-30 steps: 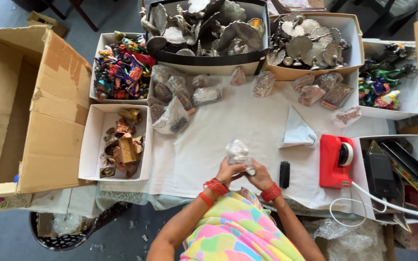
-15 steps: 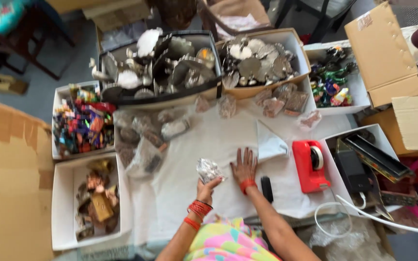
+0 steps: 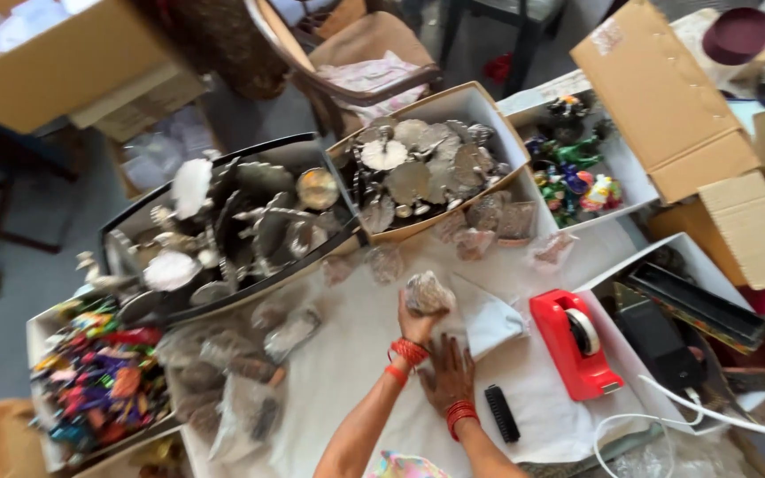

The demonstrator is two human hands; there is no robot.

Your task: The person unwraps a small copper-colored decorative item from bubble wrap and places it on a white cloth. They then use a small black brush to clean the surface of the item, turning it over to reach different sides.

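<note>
A small clear packet (image 3: 428,293) is gripped in the raised left hand (image 3: 415,324), just above and left of the right hand (image 3: 450,375), which is pressed flat, fingers spread, on the white tabletop (image 3: 347,372).

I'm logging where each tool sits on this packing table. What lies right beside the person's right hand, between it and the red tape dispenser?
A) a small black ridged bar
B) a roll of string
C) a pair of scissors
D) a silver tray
A: the small black ridged bar lies on the white table cover just right of the flat right hand, with the red tape dispenser further right.
</note>
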